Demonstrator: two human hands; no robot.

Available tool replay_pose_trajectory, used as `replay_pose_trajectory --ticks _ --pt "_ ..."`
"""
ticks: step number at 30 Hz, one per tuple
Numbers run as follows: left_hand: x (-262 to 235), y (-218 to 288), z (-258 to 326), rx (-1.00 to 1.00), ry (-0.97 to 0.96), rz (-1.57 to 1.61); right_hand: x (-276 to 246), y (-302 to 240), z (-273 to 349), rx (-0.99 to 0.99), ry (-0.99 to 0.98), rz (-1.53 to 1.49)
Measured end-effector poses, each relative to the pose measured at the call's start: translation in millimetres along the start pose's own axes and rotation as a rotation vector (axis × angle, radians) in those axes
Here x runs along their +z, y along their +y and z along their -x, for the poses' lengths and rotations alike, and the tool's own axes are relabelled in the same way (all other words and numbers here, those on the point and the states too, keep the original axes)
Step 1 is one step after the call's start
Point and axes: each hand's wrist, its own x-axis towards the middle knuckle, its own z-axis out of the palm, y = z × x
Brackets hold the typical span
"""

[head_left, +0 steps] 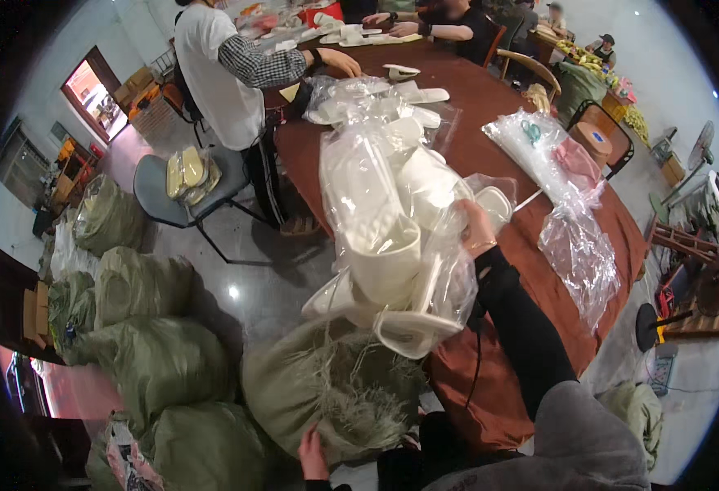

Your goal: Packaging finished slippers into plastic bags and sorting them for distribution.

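Right fingers [466,211] hold bagged white slippers [384,258]; left fingers [313,435], beside the green sack [286,393], I can't read. Gathering, I judge; next calls for steady support.

White slippers [384,266], clear-wrapped, heaped at mixed angles on worktop [498,90]; nearest ones out past its edge, over the sack [286,397]. Sack: olive green, bulging, frayed top, just beside worktop.
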Motion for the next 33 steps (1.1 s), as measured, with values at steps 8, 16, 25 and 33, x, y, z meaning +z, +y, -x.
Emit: replay_pose_trajectory --ticks 8,16,25,33 --pt "139.4 200.3 -57.2 0.991 -0.280 -0.411 -19.8 23.4 -13.7 0.082 -0.047 -0.208" --pt "285.8 279.9 -34.5 0.994 -0.464 0.002 -85.6 -4.1 -24.4 0.076 -0.174 -0.360" --pt "380.9 375.8 -26.1 1.267 -0.656 0.001 -48.7 -59.0 -106.4 -0.305 0.058 0.073" --pt "364.1 321.6 -56.1 1.332 -0.348 -0.136 -64.3 -114.6 -234.5 -0.481 0.313 0.554"
